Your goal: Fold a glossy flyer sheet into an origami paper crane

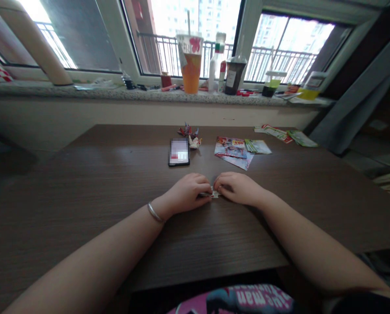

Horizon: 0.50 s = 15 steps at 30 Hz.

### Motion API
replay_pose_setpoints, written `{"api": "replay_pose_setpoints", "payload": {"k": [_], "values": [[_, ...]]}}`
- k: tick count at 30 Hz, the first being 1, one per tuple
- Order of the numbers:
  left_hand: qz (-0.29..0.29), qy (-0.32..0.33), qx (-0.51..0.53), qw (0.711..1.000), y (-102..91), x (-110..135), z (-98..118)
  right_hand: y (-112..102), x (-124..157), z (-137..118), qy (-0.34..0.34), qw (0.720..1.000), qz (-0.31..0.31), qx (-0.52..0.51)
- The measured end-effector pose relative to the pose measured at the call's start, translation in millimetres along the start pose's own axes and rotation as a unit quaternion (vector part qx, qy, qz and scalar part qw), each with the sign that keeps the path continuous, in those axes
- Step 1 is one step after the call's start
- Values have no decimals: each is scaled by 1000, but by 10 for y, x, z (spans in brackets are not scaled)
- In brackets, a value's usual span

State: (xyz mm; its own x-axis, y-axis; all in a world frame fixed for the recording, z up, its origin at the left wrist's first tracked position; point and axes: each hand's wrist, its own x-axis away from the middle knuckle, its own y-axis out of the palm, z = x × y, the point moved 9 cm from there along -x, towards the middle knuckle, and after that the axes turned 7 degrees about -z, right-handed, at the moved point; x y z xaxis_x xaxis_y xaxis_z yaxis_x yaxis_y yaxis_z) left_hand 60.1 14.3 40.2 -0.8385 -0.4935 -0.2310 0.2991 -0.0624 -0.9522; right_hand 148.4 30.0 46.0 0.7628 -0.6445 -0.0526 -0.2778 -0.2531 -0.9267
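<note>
Both hands rest close together at the middle of the brown table [129, 244], with a small piece of folded paper [215, 193] between their fingertips. My left hand [191, 192], a silver bangle on its wrist, is closed with the fingers curled on the paper's left side. Opposite it, my right hand [237, 186] pinches the paper's right part. Most of the paper is hidden by the fingers. Just beyond my left hand lies a phone [179, 152] with a lit, blurred screen. Crumpled, folded paper pieces [194, 141] lie by its upper right corner.
Printed colourful sheets [230, 148] lie beyond my right hand, with green-edged papers [258, 146] beside them. More printed strips [276, 133] are at the table's far right. On the windowsill stand an orange drink cup [191, 72], a dark cup [234, 76] and a clear bottle [216, 65].
</note>
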Motion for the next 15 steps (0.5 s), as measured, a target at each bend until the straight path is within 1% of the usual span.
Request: {"api": "replay_pose_setpoints", "payload": {"k": [3,6,10,12,15], "values": [[-4,-1,-14,1000,4,-3,2,17,-16,65,17,999,22,-18],[-5,-1,-29,1000,5,-12,10,31,-22,184,62,995,57,-57],[1,1,-42,999,7,-18,30,132,-22,369,135,979,61,-142],[3,-2,-43,999,8,-17,35,164,-23,408,147,973,59,-170],[7,-7,-45,999,9,-14,31,157,-26,403,148,974,55,-160]]}}
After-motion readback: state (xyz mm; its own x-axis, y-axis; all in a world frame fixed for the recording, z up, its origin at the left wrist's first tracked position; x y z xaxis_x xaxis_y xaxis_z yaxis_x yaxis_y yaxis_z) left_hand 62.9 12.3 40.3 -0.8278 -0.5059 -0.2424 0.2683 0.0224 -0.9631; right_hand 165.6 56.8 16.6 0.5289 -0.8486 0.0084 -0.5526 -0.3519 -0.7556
